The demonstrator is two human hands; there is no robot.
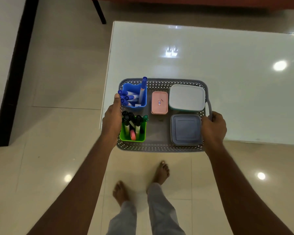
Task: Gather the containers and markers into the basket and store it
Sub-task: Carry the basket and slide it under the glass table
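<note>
A grey perforated basket (159, 147) is held in the air over the near-left corner of a white table (210, 68). My left hand (111, 121) grips its left side and my right hand (213, 127) grips its right handle. Inside stand a blue cup (143, 103) of blue markers (143, 85), a green cup (133, 137) of black-capped markers (137, 123), a small pink lidded box (159, 102), a white lidded container (187, 97) and a blue-grey lidded container (185, 129).
I stand barefoot on glossy beige floor tiles (58, 82). A dark strip (15, 70) runs along the wall at the left. A dark furniture leg (99, 11) stands beyond the table's far-left corner.
</note>
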